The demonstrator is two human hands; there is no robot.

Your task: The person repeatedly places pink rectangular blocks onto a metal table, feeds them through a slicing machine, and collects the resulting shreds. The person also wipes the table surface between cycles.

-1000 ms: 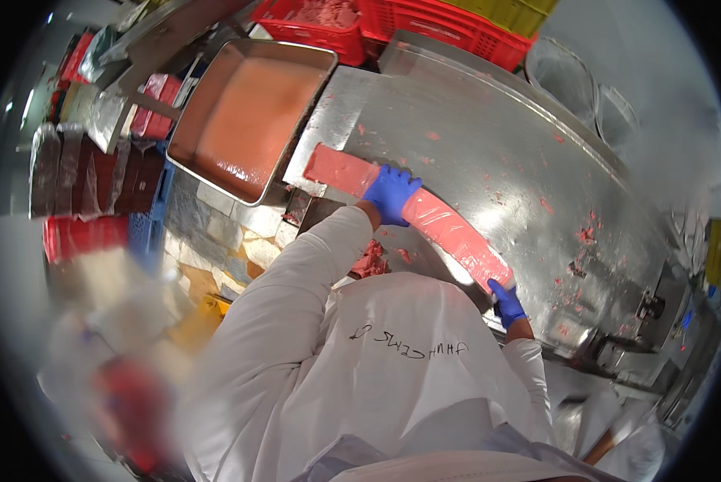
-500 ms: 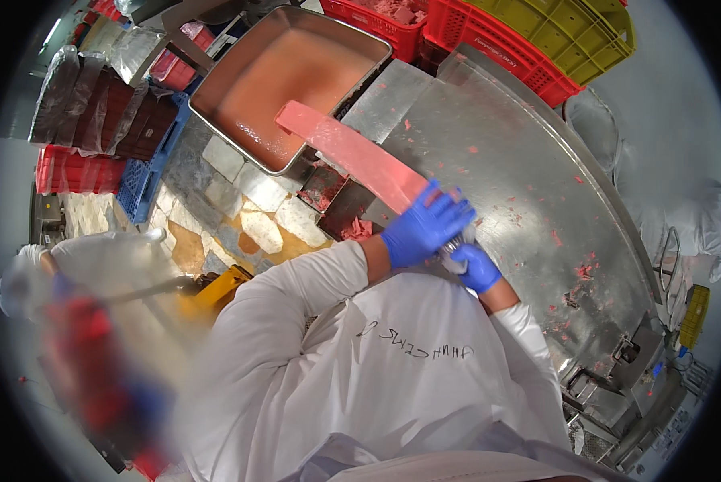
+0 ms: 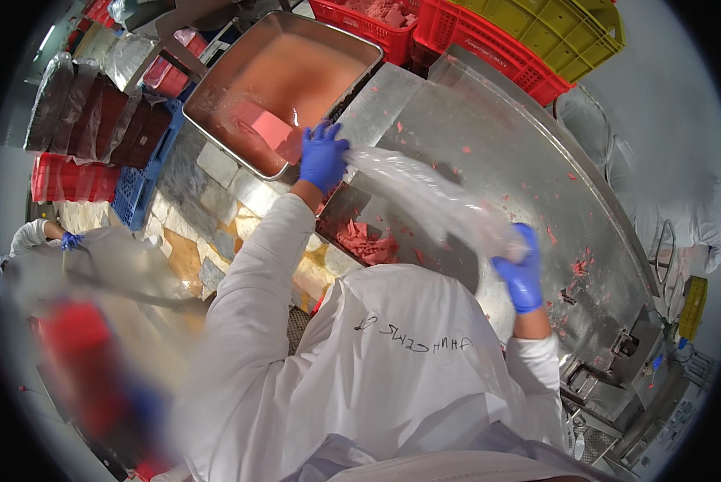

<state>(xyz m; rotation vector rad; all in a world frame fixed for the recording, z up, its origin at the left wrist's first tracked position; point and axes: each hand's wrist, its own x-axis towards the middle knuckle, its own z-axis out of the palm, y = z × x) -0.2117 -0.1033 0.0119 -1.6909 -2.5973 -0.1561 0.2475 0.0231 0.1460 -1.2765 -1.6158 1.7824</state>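
Observation:
A pink block of meat-like material lies partly in the cloudy orange-pink liquid of a steel tray, near its front corner. My left hand, blue-gloved, is at the block's near end, its fingers spread. My right hand, also blue-gloved, is closed on one end of a clear plastic sleeve. The sleeve stretches across above the steel table toward my left hand. Its other end reaches the thumb side; whether the thumb grips it I cannot tell.
A metal bin of pink scraps sits in front of me. Red crates and a yellow-green crate stand behind the table. Pink crumbs dot its surface. A co-worker's gloved hand shows at left.
The long pink block has left the table's edge and lies in the tray. My left hand moved up and left, my right hand slightly right and down. The clear sleeve is now stretched out.

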